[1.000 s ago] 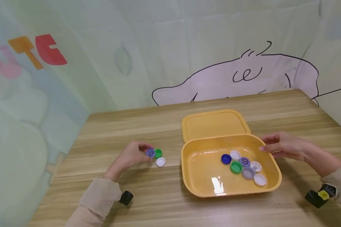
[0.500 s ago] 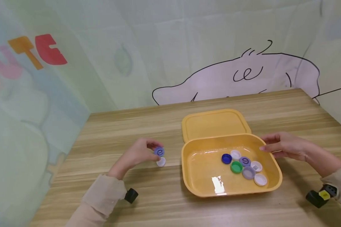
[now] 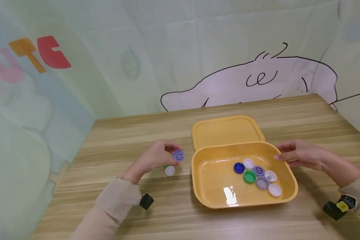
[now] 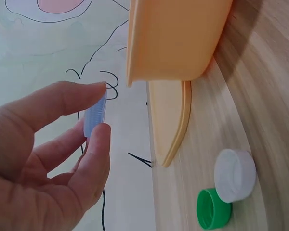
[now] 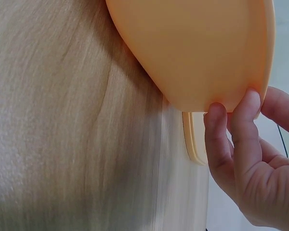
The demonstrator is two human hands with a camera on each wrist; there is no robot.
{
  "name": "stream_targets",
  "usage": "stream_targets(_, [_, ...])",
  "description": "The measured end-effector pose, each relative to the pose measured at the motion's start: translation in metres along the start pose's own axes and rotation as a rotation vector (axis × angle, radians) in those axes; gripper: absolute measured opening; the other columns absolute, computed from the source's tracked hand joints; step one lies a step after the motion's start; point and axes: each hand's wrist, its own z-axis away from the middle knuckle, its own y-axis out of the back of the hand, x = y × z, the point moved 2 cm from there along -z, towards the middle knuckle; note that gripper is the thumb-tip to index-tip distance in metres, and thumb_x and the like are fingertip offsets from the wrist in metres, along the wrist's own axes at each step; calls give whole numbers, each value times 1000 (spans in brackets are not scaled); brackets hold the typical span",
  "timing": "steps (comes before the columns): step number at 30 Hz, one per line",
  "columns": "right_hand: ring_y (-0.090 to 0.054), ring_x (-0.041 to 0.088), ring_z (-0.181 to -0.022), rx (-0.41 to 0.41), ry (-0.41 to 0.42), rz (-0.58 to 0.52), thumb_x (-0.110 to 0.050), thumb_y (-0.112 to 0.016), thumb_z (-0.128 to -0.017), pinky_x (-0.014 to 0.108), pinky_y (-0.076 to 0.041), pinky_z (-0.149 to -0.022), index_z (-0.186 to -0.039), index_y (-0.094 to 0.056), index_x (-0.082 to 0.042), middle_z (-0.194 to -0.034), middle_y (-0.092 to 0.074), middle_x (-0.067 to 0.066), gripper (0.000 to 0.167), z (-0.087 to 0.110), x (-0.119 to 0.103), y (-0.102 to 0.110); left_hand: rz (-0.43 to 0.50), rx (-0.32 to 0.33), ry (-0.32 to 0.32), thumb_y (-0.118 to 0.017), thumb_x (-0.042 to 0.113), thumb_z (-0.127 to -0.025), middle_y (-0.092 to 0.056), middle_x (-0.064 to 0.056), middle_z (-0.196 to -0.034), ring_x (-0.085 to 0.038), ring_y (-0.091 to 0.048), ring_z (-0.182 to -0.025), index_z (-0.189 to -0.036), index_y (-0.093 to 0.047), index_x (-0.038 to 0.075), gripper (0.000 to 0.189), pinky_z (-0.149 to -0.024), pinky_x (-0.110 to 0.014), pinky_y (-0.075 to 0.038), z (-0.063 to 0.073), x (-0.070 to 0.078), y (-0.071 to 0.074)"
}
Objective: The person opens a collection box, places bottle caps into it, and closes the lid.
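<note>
My left hand (image 3: 156, 156) pinches a light purple bottle cap (image 3: 178, 155) marked with a dark swirl, between thumb and fingertips. The left wrist view shows this cap (image 4: 95, 115) edge-on, held above the table. Below the hand lie a white bottle cap (image 4: 235, 175) and a green bottle cap (image 4: 214, 209), the green one mostly hidden in the head view. My right hand (image 3: 303, 155) grips the right wall of a yellow plastic box (image 3: 210, 201), thumb over the rim and fingers on the outside. Inside the box, towards the right, lie several white, purple, green and blue caps (image 3: 249, 177).
A yellow lid (image 3: 228, 131) lies flat behind the box, partly covered by its back rim. Everything sits on a wood-grain table (image 3: 123, 133). A printed curtain (image 3: 144, 60) hangs along the back and left edges.
My left hand has lifted the purple cap and carried it rightward, past the white and green caps towards the box. The right hand and the box have stayed put.
</note>
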Motion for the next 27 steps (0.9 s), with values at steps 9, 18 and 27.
stream_targets(9, [-61, 16, -93, -11, 10, -1, -12, -62, -90, 36, -51, -83, -135, -31, 15, -108, -61, 4, 62, 0, 1, 1, -7, -25, -86, -77, 1, -67, -63, -3, -88, -18, -55, -83, -100, -69, 8, 34, -73, -27, -49, -6, 16, -6])
stream_targets(18, [-62, 16, -92, -23, 24, -8, -11, -61, -90, 36, -52, -82, -135, -31, 16, -106, -62, 4, 60, 0, 1, 1, -10, -67, -143, -78, 2, -68, -63, -3, -89, -18, -56, -83, -100, -68, 6, 34, -73, -27, -49, -10, 30, -10])
stream_targets(27, [-62, 16, -93, -26, 23, -6, -11, -61, -90, 36, -52, -82, -134, -32, 16, -106, -62, 4, 60, 0, 1, 1, -35, -103, -181, -77, 1, -69, -63, -3, -90, -18, -56, -84, -101, -68, 5, 34, -72, -24, -50, -15, 44, -16])
